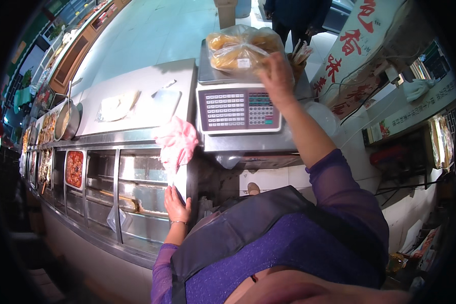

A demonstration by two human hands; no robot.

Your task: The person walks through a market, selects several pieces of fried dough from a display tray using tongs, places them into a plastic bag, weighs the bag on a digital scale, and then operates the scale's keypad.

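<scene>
A clear plastic bag of yellow food [233, 47], knotted on top and bearing a white label, lies on the steel pan of a weighing scale [239, 108]. My right hand [277, 78] touches the bag's right side; whether its fingers grip the plastic is unclear. Below the pan, the scale's keypad faces me. My left hand [177, 205] rests, holding nothing, on the end rim of a steel food counter [152, 135]. A crumpled pink cloth [176, 142] lies on the counter just beyond its fingertips.
Left of the scale, the white counter top [144, 89] holds a knife [164, 88], a white bag [117, 105] and a metal bowl [67, 121]. A tray of red food [75, 169] sits in the steel frame. Behind the scale stands a person [298, 17]. A red-lettered sign [342, 60] rises at right.
</scene>
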